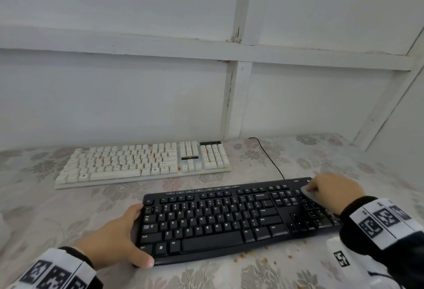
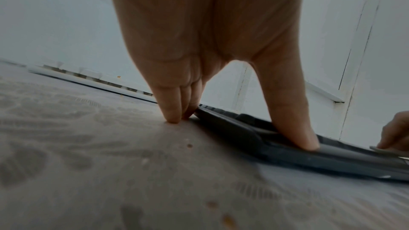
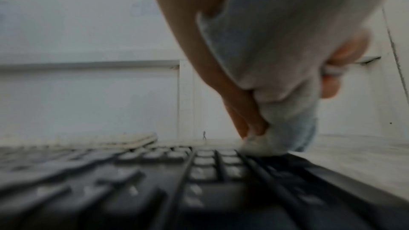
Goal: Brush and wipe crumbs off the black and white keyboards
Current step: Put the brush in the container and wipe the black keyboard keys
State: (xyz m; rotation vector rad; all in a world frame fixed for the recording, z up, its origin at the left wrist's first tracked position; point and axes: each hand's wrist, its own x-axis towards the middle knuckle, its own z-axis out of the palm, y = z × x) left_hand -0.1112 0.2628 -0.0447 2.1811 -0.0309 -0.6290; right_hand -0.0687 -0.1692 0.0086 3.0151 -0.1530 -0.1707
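Both hands work the black keyboard (image 1: 229, 217): left grip (image 1: 114, 240) clasps its left edge, right grip (image 1: 332, 189) pinches a cloth (image 1: 308, 193).

Two keyboards flat on floral cloth, black one near, white one behind.
Black keyboard (image 1: 236, 220): angled slightly, keys look clean, orange crumbs (image 1: 252, 257) scattered just off front edge. White keyboard (image 1: 146, 162): well apart toward wall, orange crumbs lodged between keys (mostly centre and numpad). Pale wipe (image 1: 308, 193) pressed on black numpad's top corner.
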